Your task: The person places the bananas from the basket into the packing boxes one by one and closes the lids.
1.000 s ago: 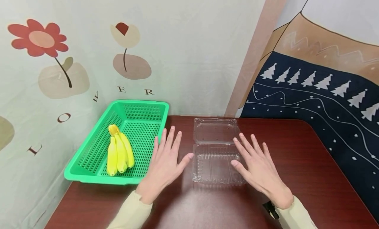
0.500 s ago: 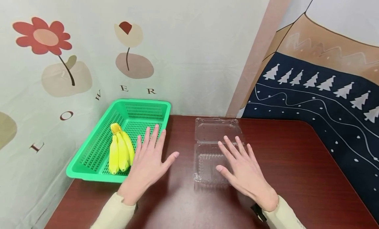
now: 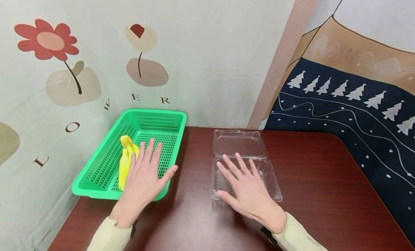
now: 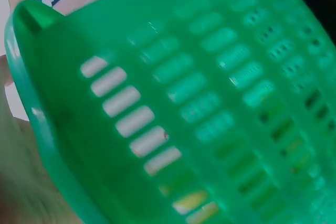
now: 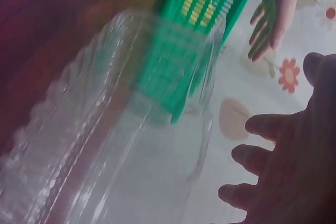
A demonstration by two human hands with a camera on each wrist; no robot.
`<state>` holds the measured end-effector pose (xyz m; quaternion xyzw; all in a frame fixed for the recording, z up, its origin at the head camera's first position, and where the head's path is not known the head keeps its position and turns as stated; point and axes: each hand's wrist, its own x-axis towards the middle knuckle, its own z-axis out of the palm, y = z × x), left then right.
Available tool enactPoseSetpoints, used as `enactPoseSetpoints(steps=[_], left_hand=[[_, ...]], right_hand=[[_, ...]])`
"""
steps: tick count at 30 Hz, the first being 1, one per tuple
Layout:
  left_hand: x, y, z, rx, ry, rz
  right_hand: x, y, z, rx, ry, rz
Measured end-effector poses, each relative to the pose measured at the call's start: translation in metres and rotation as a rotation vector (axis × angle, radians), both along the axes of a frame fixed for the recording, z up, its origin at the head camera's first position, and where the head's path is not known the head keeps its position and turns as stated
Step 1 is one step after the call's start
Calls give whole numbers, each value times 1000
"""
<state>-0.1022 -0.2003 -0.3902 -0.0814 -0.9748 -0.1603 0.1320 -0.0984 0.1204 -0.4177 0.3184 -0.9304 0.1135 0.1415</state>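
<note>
A bunch of yellow bananas (image 3: 124, 164) lies in the green plastic basket (image 3: 176, 150) on the left. My left hand (image 3: 144, 180) is over the basket's near right part, fingers spread and straight, covering part of the bananas in the head view. In the left wrist view the basket's slotted wall (image 4: 105, 145) fills most of the picture, with yellow showing through a few slots. On the right, my right hand (image 3: 248, 191) hovers with spread fingers above the clear plastic clamshell box (image 3: 272, 175). The box lies opened flat, its lid (image 3: 240, 142) toward the wall. Neither hand holds anything.
The dark red-brown table (image 3: 324, 193) runs up to a pale wall cloth (image 3: 207, 63) printed with flowers. At the right hangs a navy cloth (image 3: 356, 110) with white trees. The basket stands close against the wall cloth at the left.
Both hands have moved left, still spread. The left went from beside the basket to over it, covering some of the bananas; the right went from the box's right side to over its middle.
</note>
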Motion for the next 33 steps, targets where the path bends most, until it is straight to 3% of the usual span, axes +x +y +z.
enactPoseSetpoints(steps=[5, 17, 25, 33], left_hand=[[2, -18, 3, 36, 50, 26], [1, -64, 6, 104, 26, 100], [-6, -90, 6, 147, -58, 153], [-16, -108, 8, 150, -100, 122]], right_hand=[[2, -21, 1, 25, -2, 53], [12, -70, 2, 150, 29, 150], [17, -93, 3, 167, 46, 214], [18, -110, -1, 167, 64, 262]])
